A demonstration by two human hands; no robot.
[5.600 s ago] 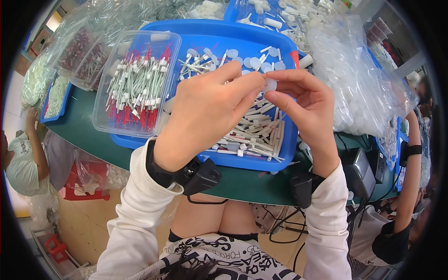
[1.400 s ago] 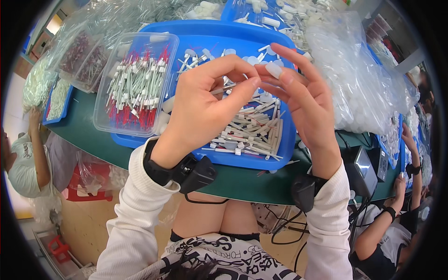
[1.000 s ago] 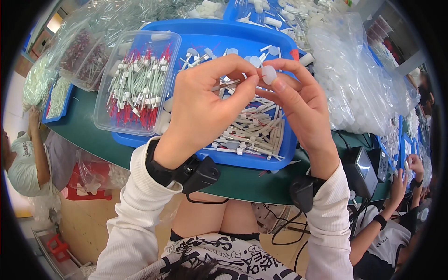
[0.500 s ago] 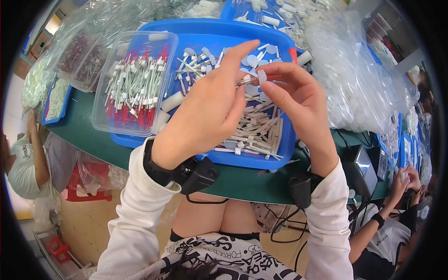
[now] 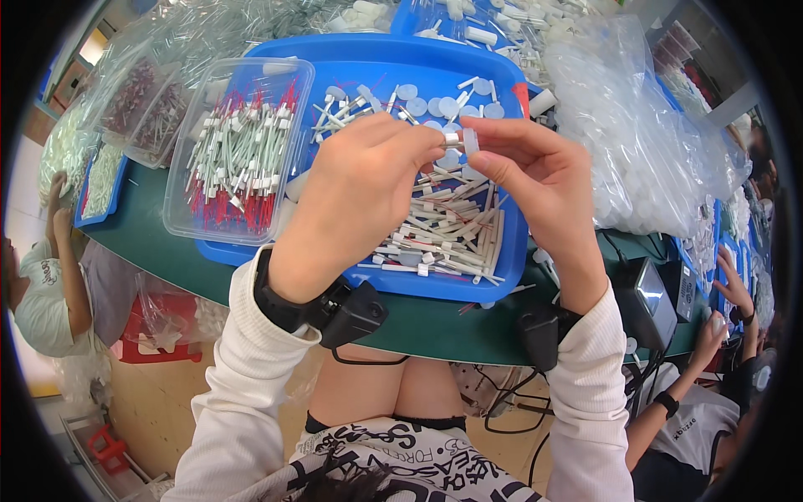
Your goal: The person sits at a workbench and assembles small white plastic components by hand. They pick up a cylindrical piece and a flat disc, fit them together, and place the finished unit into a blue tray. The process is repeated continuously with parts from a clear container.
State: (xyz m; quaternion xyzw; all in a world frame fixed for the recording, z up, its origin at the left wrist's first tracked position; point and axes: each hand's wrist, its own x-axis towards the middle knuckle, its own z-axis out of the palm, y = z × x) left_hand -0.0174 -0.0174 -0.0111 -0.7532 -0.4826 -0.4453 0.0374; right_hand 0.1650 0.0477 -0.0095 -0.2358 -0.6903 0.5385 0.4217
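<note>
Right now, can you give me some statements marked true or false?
1. The right fingers pinch a round translucent plastic disc. True.
2. The left fingers are empty. False: they hold a small part with a white block.
3. A clear rectangular plastic box overlaps the blue plastic tray. True.
4. Other discs lie in the tray. True.
5. The box is full of discs. False: it holds thin pale parts with red wires.
</note>
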